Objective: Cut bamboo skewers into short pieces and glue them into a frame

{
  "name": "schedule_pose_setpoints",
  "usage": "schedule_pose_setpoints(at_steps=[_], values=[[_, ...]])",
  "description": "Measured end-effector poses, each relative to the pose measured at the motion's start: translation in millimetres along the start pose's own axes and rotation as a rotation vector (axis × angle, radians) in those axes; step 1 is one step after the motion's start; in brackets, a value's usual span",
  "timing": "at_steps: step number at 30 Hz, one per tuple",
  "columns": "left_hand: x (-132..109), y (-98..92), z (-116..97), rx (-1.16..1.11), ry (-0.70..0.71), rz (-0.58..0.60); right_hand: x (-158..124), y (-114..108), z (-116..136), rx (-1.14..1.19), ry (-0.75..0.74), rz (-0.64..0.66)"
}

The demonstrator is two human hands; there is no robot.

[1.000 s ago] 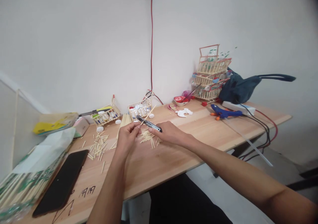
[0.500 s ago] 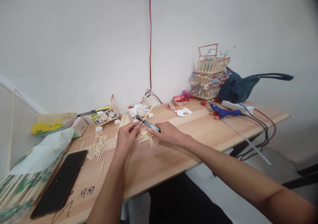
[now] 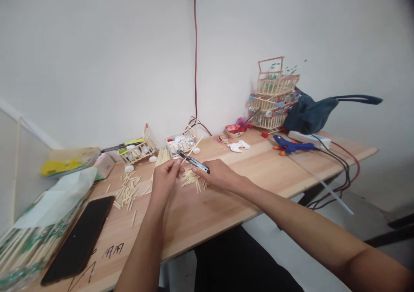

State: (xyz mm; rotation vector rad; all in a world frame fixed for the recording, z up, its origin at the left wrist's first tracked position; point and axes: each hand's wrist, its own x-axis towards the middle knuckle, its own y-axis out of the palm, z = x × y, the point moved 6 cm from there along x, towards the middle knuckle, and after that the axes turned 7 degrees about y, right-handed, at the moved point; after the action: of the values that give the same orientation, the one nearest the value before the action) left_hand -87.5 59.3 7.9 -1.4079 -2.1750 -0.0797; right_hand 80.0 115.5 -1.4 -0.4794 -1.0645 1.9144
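My left hand [image 3: 165, 180] pinches a thin bamboo stick [image 3: 192, 147] that points up and to the right. My right hand [image 3: 218, 174] grips a black and silver utility knife [image 3: 193, 161], its tip laid against the stick just beyond my left fingers. Both hands hover over the wooden table [image 3: 226, 197], above a small heap of cut stick pieces [image 3: 193, 178]. More short pieces [image 3: 127, 192] lie scattered to the left.
Two small stick baskets with bottle caps [image 3: 137, 149] [image 3: 181, 142] stand by the wall. A black phone [image 3: 77, 238] and packs of sticks [image 3: 29, 240] lie at the left. A blue glue gun [image 3: 290, 145], stacked baskets [image 3: 274, 95], dark bag [image 3: 310, 113] and cables sit at the right.
My hands keep the same hold on the stick and knife; they have barely shifted. The view has drifted slightly.
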Motion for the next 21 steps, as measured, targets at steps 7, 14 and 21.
schedule_pose_setpoints(at_steps=[7, 14, 21], values=[[1, -17.5, 21, -0.605, -0.375, -0.247, 2, -3, -5, 0.007, 0.016, -0.064], [2, -15.3, 23, -0.617, -0.399, -0.215, 0, -6, -8, -0.008, 0.006, -0.102], [2, -6.6, 15, -0.345, -0.234, -0.032, -1, -7, -9, -0.004, 0.016, -0.114]])
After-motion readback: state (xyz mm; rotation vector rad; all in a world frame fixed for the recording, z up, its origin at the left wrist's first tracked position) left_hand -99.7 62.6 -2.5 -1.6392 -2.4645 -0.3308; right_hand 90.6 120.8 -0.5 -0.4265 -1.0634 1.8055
